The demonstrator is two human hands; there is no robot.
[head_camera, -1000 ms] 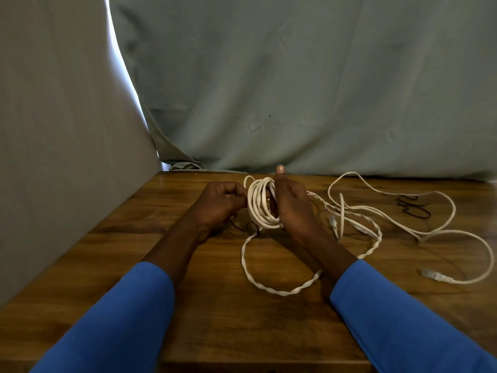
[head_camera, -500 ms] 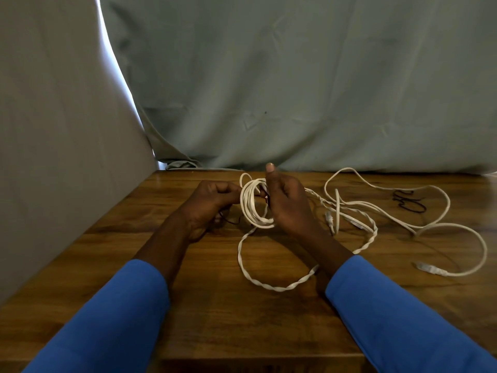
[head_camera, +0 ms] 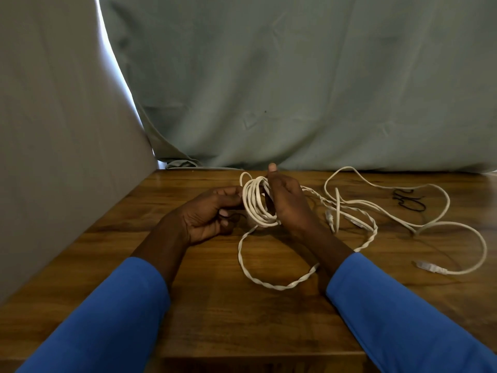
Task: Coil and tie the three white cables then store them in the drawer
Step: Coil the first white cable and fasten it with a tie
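A first coil (head_camera: 256,204) is gripped by the right hand (head_camera: 287,205) and pinched by the left hand (head_camera: 212,214), its twisted tail (head_camera: 269,281) unwound, while loose cables (head_camera: 403,219) at the right remain uncoiled, nothing tied or stored.

Dark wooden table (head_camera: 220,313), glossy grain. Grey-green cloth backdrop (head_camera: 309,84) hangs along far edge. Beige fabric panel (head_camera: 53,135) at left; bright daylight sliver (head_camera: 118,68) between them.
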